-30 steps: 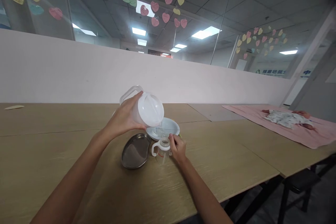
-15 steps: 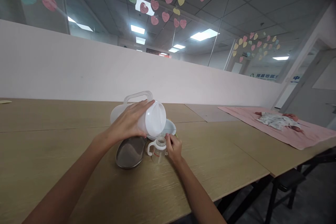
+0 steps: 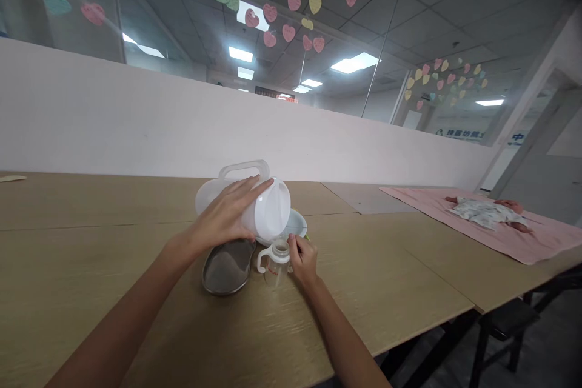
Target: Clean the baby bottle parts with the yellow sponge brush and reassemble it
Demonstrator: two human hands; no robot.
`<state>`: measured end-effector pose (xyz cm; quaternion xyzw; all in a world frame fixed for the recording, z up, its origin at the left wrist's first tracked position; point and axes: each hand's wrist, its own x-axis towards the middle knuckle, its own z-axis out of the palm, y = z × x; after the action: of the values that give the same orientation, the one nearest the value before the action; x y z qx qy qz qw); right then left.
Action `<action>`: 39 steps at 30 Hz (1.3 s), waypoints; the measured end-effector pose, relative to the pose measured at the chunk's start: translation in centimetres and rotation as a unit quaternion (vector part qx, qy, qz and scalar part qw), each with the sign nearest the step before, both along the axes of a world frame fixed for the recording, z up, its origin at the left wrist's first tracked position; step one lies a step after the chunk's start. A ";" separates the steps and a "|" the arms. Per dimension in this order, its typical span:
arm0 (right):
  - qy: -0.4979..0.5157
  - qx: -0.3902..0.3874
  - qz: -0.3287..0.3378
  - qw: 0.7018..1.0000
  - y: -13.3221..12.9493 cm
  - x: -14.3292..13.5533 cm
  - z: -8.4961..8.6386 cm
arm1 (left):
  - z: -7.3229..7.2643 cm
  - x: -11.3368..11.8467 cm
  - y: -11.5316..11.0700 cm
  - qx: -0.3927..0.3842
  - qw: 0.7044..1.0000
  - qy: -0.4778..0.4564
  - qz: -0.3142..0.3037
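Note:
A white translucent pitcher (image 3: 273, 209) lies tilted on its side in the air, its lid end toward the right. My left hand (image 3: 227, 212) is wrapped around its body, below the handle. Under the lid stands a clear baby bottle (image 3: 276, 267) with a white collar and side handles, its mouth uncovered. My right hand (image 3: 304, 257) is closed on the bottle's right handle, which the fingers mostly hide. Whether liquid is flowing between them I cannot tell. Left of the bottle rests a kidney-shaped metal tray (image 3: 227, 270). Behind the bottle sits a pale bowl (image 3: 297, 224), partly covered by the pitcher.
On the wooden table (image 3: 364, 279), a pink cloth (image 3: 418, 212) at the right bears a baby doll (image 3: 484, 212) in patterned clothes. A grey mat (image 3: 364, 197) lies beside it. A white wall (image 3: 136, 127) with glass above runs behind. A black stool (image 3: 513, 318) stands below the table edge.
The view has shifted slightly, so everything sits a little lower and to the right. Both hands keep their holds, and the pitcher stays tilted over the bottle.

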<state>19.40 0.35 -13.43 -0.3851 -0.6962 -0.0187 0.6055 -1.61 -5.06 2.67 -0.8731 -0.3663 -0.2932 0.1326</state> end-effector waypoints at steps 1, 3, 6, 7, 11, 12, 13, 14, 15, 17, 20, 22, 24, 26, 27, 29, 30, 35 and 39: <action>0.000 0.002 0.002 1.000 0.0 0.0 0.0 | 0.0 -0.1 0.0 0.001 1.000 0.000 0.000; -0.002 0.004 0.007 1.000 -0.1 0.0 -0.1 | 0.0 -0.3 0.0 0.001 1.000 -0.010 0.003; -0.004 0.003 0.007 1.000 -0.3 0.1 -0.1 | 0.1 -1.2 0.3 0.005 0.998 -0.059 0.023; -0.005 0.003 0.008 1.000 -0.3 0.1 -0.1 | 0.1 -1.6 0.5 0.007 0.996 -0.084 0.037; -0.005 -0.004 0.009 1.000 -0.6 0.2 -0.3 | 0.0 -3.4 1.3 0.032 0.971 -0.197 0.131; -0.004 -0.004 0.011 1.000 -0.6 0.2 -0.4 | -0.1 -3.8 1.4 0.041 0.961 -0.222 0.160; -0.006 -0.005 0.014 1.000 -0.6 0.2 -0.5 | -0.2 -4.2 1.5 0.049 0.950 -0.246 0.188; -0.007 -0.007 0.016 1.000 -0.6 0.2 -0.6 | -0.3 -4.5 1.7 0.058 0.938 -0.269 0.212; -0.005 -0.009 0.016 1.000 -0.5 0.3 -0.6 | -0.5 -4.9 1.8 0.069 0.925 -0.290 0.234; -0.001 -0.013 0.013 1.000 -0.5 0.3 -0.7 | -0.8 -5.9 2.1 0.090 0.902 -0.329 0.264; -0.002 -0.012 0.010 1.000 -0.5 0.3 -0.8 | -1.4 -7.6 2.9 0.108 0.879 -0.366 0.287; -0.003 -0.010 0.009 1.000 -0.5 0.2 -0.7 | -1.8 -8.7 3.6 0.112 0.868 -0.386 0.292; -0.003 -0.011 0.010 1.000 -0.5 0.2 -0.7 | -2.3 -9.6 4.2 0.101 0.857 -0.413 0.289; -0.001 -0.014 0.010 1.000 -0.5 0.2 -0.7 | -2.7 -10.0 4.8 0.081 0.849 -0.439 0.283; 0.000 -0.016 0.010 1.000 -0.5 0.2 -0.7 | -2.9 -10.1 5.0 0.073 0.846 -0.449 0.278; 0.000 -0.022 0.010 1.000 -0.5 0.2 -0.6 | -3.1 -10.1 5.2 0.066 0.842 -0.463 0.267; 0.000 -0.024 0.011 1.000 -0.5 0.2 -0.6 | -3.2 -10.1 5.3 0.065 0.841 -0.467 0.265; 0.002 -0.029 0.011 1.000 -0.6 0.2 -0.5 | -3.7 -10.0 5.5 0.053 0.836 -0.462 0.289; 0.001 -0.024 0.008 1.000 -0.6 0.2 -0.5 | -4.1 -9.9 5.7 0.050 0.849 -0.433 0.299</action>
<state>19.55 -0.30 -13.92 -0.3942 -0.6987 0.0034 0.5970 -11.55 0.69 -1.42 -0.4985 -0.6145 -0.6055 0.0856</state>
